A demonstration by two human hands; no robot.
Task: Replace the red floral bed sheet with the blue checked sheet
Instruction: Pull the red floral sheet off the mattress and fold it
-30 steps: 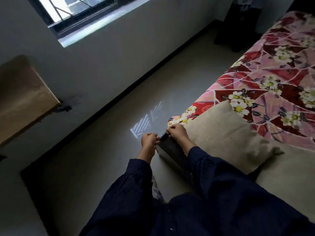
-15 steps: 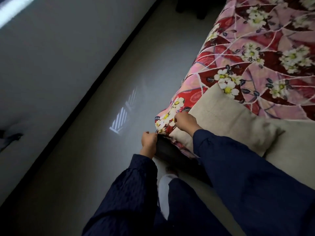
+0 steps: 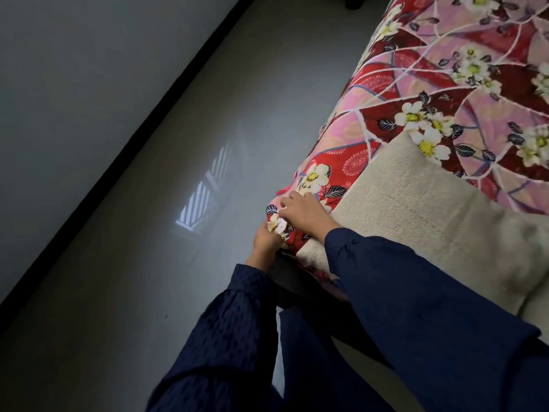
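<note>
The red floral sheet (image 3: pixel 416 84) lies on the bed, filling the frame from 12 to 3 o'clock, and runs off the top and right edges. Its near corner is bunched up just below the middle of the frame. There the left hand (image 3: pixel 266 237) curls around the gathered cloth from the 8 o'clock side. The right hand (image 3: pixel 306 214) grips the cloth from above, at 2 o'clock from the left hand and almost touching it. The fingertips of both hands are buried in the folds and cannot be made out.

A beige pillow (image 3: pixel 430 221) lies on the sheet towards 4 o'clock, covering the stretch beside the corner, and the right sleeve (image 3: pixel 416 307) crosses its near end. Below the hands a dark bed edge (image 3: pixel 297 281) shows, partly hidden by both arms. The left sleeve (image 3: pixel 225 337) comes up from 6 o'clock.

At 9 o'clock from the corner, a patch of striped light (image 3: pixel 205 197) falls on the grey floor (image 3: pixel 148 278). A black skirting strip (image 3: pixel 133 141) divides the floor from the wall (image 3: pixel 89 69) at 10 o'clock.

The sheet has red and pink panels, thin white lines, dark leaves and white flowers with yellow centres.
</note>
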